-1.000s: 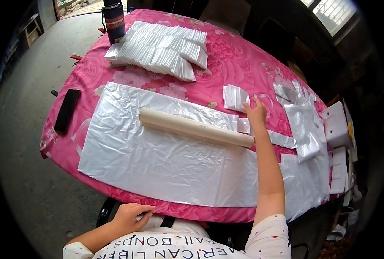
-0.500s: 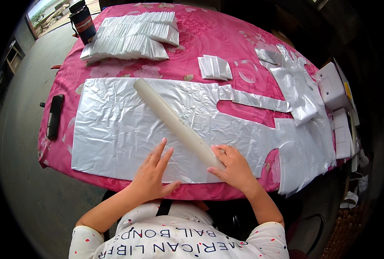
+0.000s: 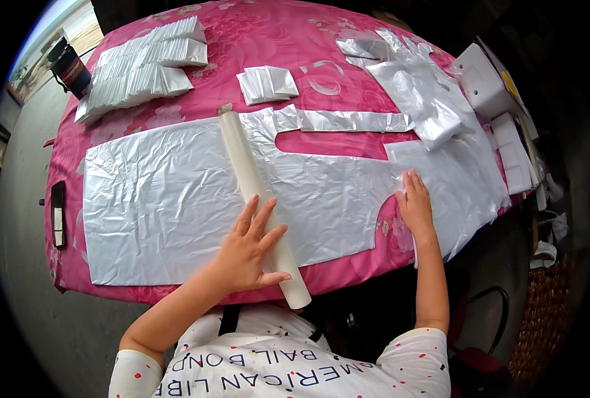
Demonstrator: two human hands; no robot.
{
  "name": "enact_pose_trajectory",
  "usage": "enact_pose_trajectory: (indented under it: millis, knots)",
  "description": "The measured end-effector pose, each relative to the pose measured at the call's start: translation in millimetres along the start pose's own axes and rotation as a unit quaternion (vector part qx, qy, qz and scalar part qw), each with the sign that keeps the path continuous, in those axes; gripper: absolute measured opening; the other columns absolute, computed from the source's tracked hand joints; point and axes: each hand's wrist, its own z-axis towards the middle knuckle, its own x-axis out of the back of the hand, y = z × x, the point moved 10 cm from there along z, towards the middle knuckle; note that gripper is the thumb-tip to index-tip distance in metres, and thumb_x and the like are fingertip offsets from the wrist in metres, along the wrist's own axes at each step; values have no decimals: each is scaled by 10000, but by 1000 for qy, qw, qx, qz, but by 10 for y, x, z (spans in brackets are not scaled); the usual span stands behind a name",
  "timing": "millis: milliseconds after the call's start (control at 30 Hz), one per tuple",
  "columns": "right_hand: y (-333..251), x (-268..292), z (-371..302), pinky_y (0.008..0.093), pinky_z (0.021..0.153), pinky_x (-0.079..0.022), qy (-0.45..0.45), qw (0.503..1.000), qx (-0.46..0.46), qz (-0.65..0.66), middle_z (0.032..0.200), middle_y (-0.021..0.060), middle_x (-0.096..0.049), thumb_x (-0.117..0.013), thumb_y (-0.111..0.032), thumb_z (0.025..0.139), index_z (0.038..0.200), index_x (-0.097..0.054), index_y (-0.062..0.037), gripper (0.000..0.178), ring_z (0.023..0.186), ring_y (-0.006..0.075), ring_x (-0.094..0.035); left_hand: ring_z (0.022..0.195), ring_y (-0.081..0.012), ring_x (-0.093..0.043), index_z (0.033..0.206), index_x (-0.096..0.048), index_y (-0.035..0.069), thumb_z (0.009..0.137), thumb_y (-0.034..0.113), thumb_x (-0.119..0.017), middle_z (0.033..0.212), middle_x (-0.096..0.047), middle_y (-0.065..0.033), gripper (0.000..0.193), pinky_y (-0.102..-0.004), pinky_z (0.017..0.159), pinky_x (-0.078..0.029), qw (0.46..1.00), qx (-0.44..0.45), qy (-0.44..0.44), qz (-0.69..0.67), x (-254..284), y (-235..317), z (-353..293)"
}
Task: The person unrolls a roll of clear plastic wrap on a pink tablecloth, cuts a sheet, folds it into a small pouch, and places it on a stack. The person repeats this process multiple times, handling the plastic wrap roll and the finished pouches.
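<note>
A shiny silver-white plastic sheet (image 3: 155,199) with rounded cut-outs lies flat across the table. Over it lies a pale, smooth tube (image 3: 245,159), its near end sticking out past the table's front edge. My left hand (image 3: 248,255) rests against the tube's lower half, fingers spread and not wrapped round it. Further right, my right hand (image 3: 415,202) is open with its fingers stretched forward, at the sheet beside the rounded cut-out. More of the same plastic (image 3: 447,205) spreads under and beyond that hand, with a crumpled heap (image 3: 407,83) behind it.
Rows of folded silver packets (image 3: 142,73) stand at the far left, beside a dark bottle (image 3: 69,69). A smaller packet stack (image 3: 267,85) sits at the back middle. A black phone-like object (image 3: 58,215) lies near the left edge; white boxes (image 3: 487,79) line the right edge.
My right hand has left the tube's near end and moved right onto the plastic. The tube has swung closer to upright, and my left hand now touches it. The whole view has shifted too.
</note>
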Motion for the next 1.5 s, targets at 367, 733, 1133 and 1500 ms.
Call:
enact_pose_trajectory:
  millis: [367, 733, 1133, 1500]
  knots:
    - [827, 646, -395, 386, 1000, -339, 156, 968, -190, -57, 1237, 172, -523, -547, -96, 808, 1197, -521, 17, 405, 1187, 309, -452, 1322, -483, -135, 1055, -555, 33, 748, 637, -523, 1400, -273, -241, 678, -553, 1042, -213, 1000, 0, -19, 4, -90, 75, 26]
    - [974, -25, -209, 345, 1055, -283, 80, 983, -154, 62, 1330, 195, -435, -387, -169, 921, 1245, -468, 56, 403, 1264, 303, -382, 1325, -432, -188, 899, -569, 30, 746, 591, -562, 1342, -375, -205, 582, -593, 1019, -207, 999, -7, -27, 32, -62, 203, 22]
    - [651, 528, -382, 378, 734, -457, 224, 965, -133, -15, 835, 60, -649, -635, -104, 770, 814, -595, -42, 86, 830, 273, -600, 1334, -410, -178, 865, -579, 24, 757, 558, -567, 1335, -383, -201, 545, -617, 1023, -173, 999, -3, -32, 30, -106, 247, 73]
    - [-2294, 668, -596, 276, 586, -455, 20, 890, 131, 435, 721, 48, -601, -715, -37, 692, 791, -548, -46, 194, 619, 161, -568, 1132, -229, -491, 1158, -515, -5, 815, 138, -648, 1284, -462, -170, 394, -336, 926, -418, 736, 241, 64, -629, -131, -10, 6]
